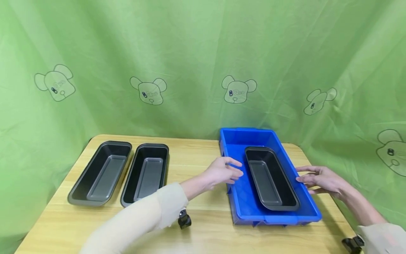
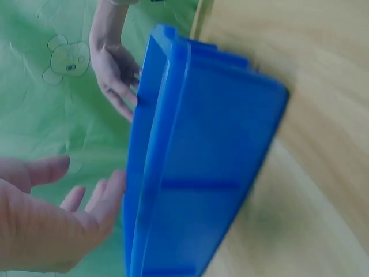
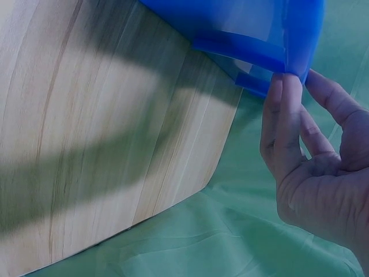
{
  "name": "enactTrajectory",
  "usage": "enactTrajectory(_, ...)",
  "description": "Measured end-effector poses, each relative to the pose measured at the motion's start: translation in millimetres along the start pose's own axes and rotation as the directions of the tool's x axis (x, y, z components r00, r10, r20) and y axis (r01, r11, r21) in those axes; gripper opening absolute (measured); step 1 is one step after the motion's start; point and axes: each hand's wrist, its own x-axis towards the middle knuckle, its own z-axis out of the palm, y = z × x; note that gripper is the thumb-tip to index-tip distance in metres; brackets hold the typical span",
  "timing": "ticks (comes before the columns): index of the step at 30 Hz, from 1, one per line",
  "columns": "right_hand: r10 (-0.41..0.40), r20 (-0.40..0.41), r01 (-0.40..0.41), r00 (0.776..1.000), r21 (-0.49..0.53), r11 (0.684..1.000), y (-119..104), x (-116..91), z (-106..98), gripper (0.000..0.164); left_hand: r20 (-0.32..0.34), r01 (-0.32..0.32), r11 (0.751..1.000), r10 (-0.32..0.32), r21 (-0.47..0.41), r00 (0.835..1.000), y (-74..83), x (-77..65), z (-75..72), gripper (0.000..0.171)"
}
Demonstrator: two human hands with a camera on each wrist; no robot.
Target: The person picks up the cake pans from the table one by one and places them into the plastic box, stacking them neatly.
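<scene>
A blue plastic tray (image 1: 239,208) sits on the table's right part, with a dark loaf pan (image 1: 269,180) lying inside it. My left hand (image 1: 222,172) is over the tray's left rim, fingers loosely extended and holding nothing; the left wrist view shows the hand (image 2: 63,222) beside the tray wall (image 2: 213,127). At the opposite side, my right hand (image 1: 325,181) has its fingertips right at the right rim. In the right wrist view the fairly straight fingers (image 3: 288,127) meet the rim from outside, the thumb (image 3: 331,95) close to its edge.
Two more dark loaf pans, one at far left (image 1: 103,176) and one beside it (image 1: 149,173), stand on the wooden table (image 1: 203,225). My left forearm passes over the near end of the second pan. A green curtain (image 1: 190,42) hangs behind the table.
</scene>
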Motion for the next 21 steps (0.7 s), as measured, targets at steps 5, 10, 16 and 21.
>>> enactTrajectory(5, 0.001, 0.000, -0.001, 1.000, 0.001, 1.000, 0, 1, -1, 0.073, 0.005, -0.025, 0.998, 0.025, 0.055, 1.000, -2.3, -10.7, -29.2, 0.034)
enactTrajectory(10, 0.002, 0.002, -0.002, 1.000, 0.005, 1.000, 1, 1, 0, 0.072, 0.012, -0.068, 0.982, 0.067, 0.175, 0.998, -3.0, -24.5, -60.1, 0.033)
enactTrajectory(16, -0.002, 0.000, 0.002, 1.000, 0.006, 1.000, 1, 0, 0, 0.071, 0.008, -0.123, 0.915, 0.130, 0.383, 0.991, 1.4, -34.9, -96.5, 0.030)
enactTrajectory(21, 0.000, 0.000, 0.000, 1.000, 0.009, 1.000, 2, 0, 0, 0.071, 0.023, -0.174, 0.805, 0.195, 0.568, 0.980, 8.2, -38.1, -133.3, 0.032)
